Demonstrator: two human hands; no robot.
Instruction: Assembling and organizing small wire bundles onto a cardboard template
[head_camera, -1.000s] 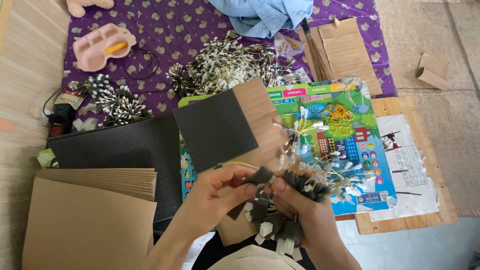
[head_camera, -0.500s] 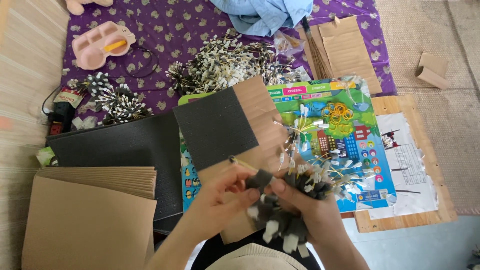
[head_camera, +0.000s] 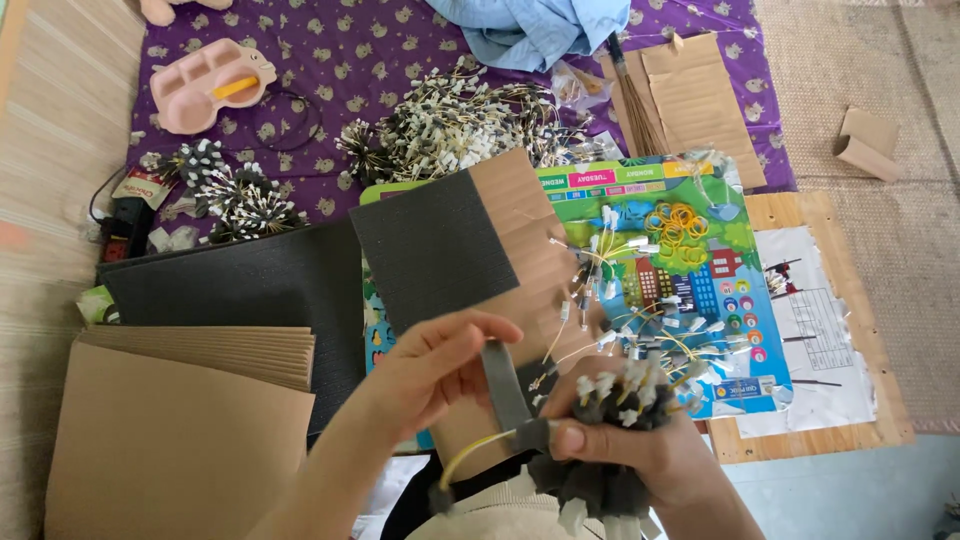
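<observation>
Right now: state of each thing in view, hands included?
left hand: pinching grey strip, upright
right hand: gripping bundle of grey tags
cardboard panel: tilted, black sheet on it
pink tray: flat on purple cloth
brown cardboard stack: flat

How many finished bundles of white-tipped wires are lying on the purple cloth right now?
3: a large heap of bundles at centre, and two small bundles at the cloth's left. The heap may hide separate bundles.

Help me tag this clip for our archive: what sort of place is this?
Likely a home floor used for piecework: a woven mat and purple cloth as the work surface, heaps of small tagged cords, stacked brown cardboard sheets.
</observation>
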